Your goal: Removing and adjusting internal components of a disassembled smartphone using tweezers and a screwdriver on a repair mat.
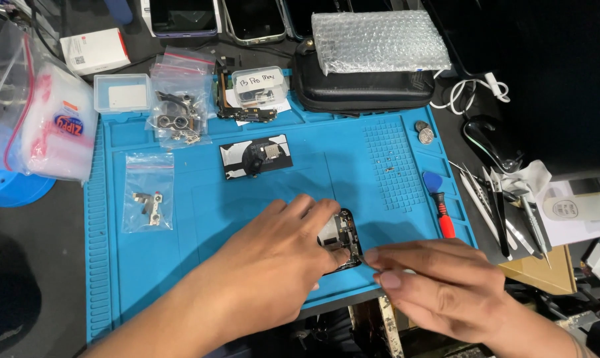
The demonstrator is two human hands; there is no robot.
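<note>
Black circuit board [343, 238] between both hands

An electronics repair workbench is shown, of the kind found in a phone repair workshop. The bench is covered by a blue silicone repair mat [180, 265] with moulded trays and a screw grid. Along the mat's far edge, several phones [253, 20] are laid out, with a black zip case [363, 93] and a small clear parts box [259, 86] just beside it. On the mat's left part, small components are kept in zip bags [148, 192]. Beside the mat's right edge, tweezers [475, 199] and a red-handled screwdriver [444, 219] are laid.
</note>
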